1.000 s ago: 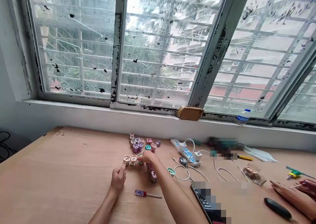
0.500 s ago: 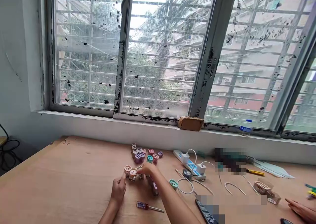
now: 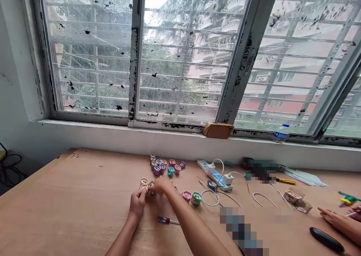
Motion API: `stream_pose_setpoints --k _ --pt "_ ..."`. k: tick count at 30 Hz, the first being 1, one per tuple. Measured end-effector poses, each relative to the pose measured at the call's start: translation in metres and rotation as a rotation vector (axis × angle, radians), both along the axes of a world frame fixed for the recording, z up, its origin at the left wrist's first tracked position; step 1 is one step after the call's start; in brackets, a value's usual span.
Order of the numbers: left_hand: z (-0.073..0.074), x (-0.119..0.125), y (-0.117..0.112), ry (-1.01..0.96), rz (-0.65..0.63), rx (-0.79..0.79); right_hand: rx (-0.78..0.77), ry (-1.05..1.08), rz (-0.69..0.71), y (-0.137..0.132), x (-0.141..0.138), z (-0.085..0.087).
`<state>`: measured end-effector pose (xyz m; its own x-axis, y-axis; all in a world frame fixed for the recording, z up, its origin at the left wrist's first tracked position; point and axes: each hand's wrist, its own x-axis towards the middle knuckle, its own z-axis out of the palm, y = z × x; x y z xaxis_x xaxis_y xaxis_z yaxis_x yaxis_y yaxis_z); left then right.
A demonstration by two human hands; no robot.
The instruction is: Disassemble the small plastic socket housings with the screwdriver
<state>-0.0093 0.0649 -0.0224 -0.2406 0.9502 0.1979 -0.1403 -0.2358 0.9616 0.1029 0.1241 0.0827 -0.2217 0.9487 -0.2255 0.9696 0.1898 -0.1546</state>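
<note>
On a pale wooden table (image 3: 79, 211) below a window, a person's two bare hands are working close together over a few small, open-topped cups. The left hand (image 3: 138, 203) is reaching in from the near side, its fingers curling and its thumb and index finger drawing together at a near pale cup (image 3: 144, 187); this cup is sitting right at the fingertips, its near side being hidden by them, so whether they are pinching or only steadying it cannot be told. Just behind it, a peach cup (image 3: 144, 181) is standing beyond the fingertips. The right hand (image 3: 160, 185) is bending down from the right, its fingertips touching a greenish cup (image 3: 151, 183) just right of the pale one; its other fingers are being hidden, so its grip cannot be told either. A screwdriver (image 3: 163, 220) is lying nearer the person, partly behind the right forearm. Right of that forearm, a pink cup (image 3: 186, 196) and a mint cup (image 3: 196, 198) are standing side by side. Farther back, a cluster of purple and pale cups (image 3: 157, 169) is resting well beyond both hands. At far right, another person's hand (image 3: 334, 216) is resting over the table.
</note>
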Motion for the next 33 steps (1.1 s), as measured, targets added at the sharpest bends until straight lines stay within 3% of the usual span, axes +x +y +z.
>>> stream_pose_setpoints --k 6,13,22,27,33 --pt "-0.002 -0.005 -0.004 0.034 -0.002 -0.028 0.052 -0.018 0.046 -0.028 -0.014 -0.012" --pt "-0.004 -0.015 -0.012 0.120 -0.078 -0.010 0.264 0.116 0.113 -0.062 0.009 -0.028" --pt "0.006 -0.014 -0.022 0.344 -0.097 0.059 0.335 0.307 0.246 -0.071 0.041 -0.042" --pt "0.023 -0.015 -0.036 0.549 -0.091 0.146 0.451 0.589 0.283 -0.092 0.059 -0.051" --pt "0.047 -0.022 -0.054 0.711 -0.442 0.208 0.464 0.863 0.422 -0.115 0.080 -0.082"
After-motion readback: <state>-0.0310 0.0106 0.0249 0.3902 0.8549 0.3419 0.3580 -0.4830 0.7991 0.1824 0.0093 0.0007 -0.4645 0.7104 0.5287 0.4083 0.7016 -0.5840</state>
